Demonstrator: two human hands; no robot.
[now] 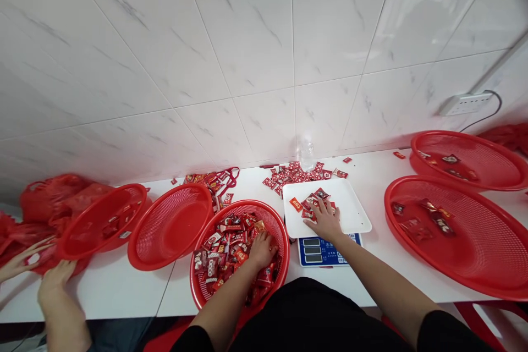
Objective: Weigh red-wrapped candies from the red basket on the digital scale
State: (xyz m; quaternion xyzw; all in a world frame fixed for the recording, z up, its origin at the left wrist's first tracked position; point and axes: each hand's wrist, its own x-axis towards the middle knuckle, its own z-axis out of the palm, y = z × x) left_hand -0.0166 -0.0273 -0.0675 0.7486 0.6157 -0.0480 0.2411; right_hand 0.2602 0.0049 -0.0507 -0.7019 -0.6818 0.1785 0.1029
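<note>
My left hand is down in a round red basket heaped with small, mostly red snack packets. Its fingers curl among the packets, and what they grip is hidden. A brown-orange packet lies just beyond the fingers. On the white tray of a weighing scale, my right hand rests with its fingers spread over a little pile of red packets. An orange-red packet lies left of that pile.
Red baskets stand to the left and more to the right, several with packets inside. Loose packets and a clear bottle are by the wall. A co-worker's hands are at far left. A power strip is on the wall.
</note>
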